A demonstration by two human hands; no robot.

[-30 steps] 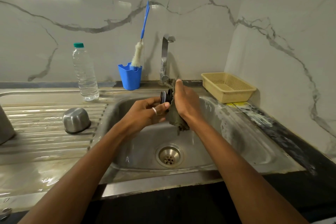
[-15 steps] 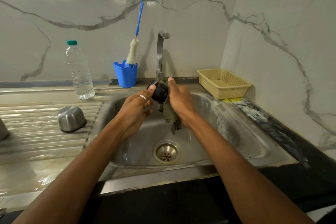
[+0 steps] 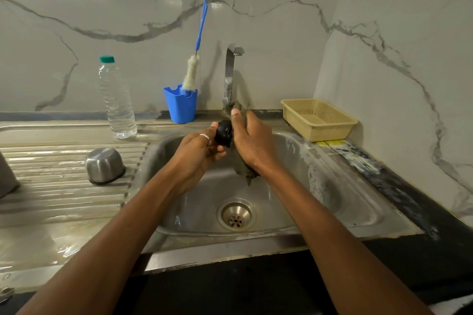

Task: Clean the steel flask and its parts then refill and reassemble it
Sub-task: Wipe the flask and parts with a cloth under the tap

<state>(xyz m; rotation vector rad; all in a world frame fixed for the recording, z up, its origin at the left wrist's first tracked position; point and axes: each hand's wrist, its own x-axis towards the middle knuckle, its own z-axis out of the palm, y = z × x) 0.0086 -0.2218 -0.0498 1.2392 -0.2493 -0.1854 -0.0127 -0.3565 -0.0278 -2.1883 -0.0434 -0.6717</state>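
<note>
Head-view centre: left hand [image 3: 197, 149] grips the black stopper [image 3: 223, 132], which touches the cloth [image 3: 245, 172] clutched in right hand [image 3: 253, 144] just rightward.

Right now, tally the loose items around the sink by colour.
Blue: 2 (holder, brush)
Clear: 1 (bottle)
Steel: 1 (upturned cup)
Yellow: 1 (basket)
Black: 1 (stopper, in left hand)
Grey-green: 1 (cloth, in right hand)
Total: 7
Cut-off grey object at left edge not counted.

Both forearms were left bare, no sleeves being seen, and a thin silver ring [image 3: 204, 136] was worn on the left hand [image 3: 198, 147].
</note>
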